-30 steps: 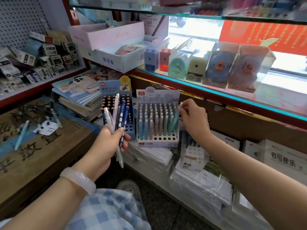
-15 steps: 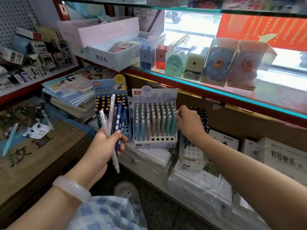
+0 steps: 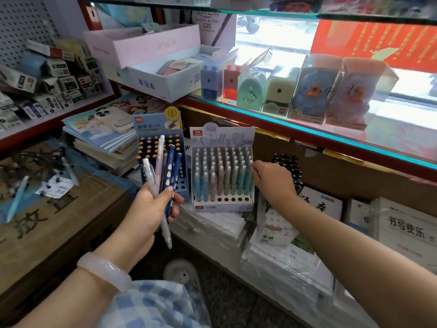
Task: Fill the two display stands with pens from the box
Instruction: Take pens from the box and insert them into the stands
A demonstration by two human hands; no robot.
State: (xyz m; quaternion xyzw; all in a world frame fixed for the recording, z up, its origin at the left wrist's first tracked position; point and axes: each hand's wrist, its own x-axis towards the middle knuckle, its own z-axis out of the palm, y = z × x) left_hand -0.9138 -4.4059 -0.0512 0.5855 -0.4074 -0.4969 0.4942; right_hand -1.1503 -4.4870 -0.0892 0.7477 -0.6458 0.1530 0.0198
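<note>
Head view: LANTU stand (image 3: 222, 176) (pastel pens)

Single head-worn wide-angle view, looking forward and down, close over hands, facing cluttered shop shelves

The left hand (image 3: 151, 207) and its pens (image 3: 165, 171) cover much of the blue stand (image 3: 163, 152). The right hand's (image 3: 274, 178) fingertips are hidden beside the pale stand (image 3: 222, 176); whether they pinch anything cannot be told. The top shelf's (image 3: 260, 8) goods are blurred.
</note>
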